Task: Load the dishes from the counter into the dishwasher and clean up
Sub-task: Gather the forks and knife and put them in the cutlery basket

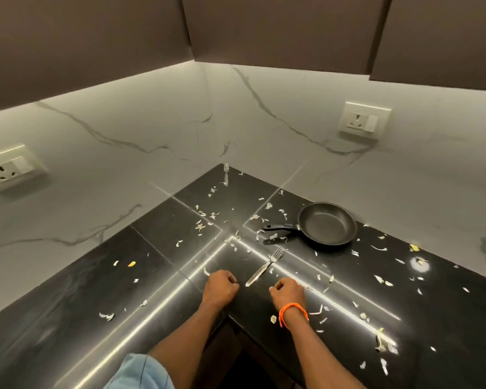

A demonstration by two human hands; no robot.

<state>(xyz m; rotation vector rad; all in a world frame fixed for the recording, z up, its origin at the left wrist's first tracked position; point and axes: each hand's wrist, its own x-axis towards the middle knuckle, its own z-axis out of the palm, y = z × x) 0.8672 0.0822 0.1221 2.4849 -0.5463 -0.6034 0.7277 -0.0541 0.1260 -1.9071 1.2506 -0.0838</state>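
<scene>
From where I stand, little of the job looks done. On the black corner table point(163, 234) two dishes wait: a dark frying pan point(327, 223) at about two o'clock from the hands, its handle pointing to nine o'clock, and a fork point(266, 265) lying just beyond and between the fists at twelve o'clock, tines aimed toward the pan. Pale peel scraps point(199, 226) lie scattered all over the surface, from the far corner to the near edge.

The left hand point(220, 284) and the right hand point(288, 292) both rest near the table's inner edge with fingers curled into fists, gripping nothing. The right wrist wears an orange band point(292, 313).

No dishwasher shows here. I judge pan and fork still need loading, then the scraps need clearing.
</scene>
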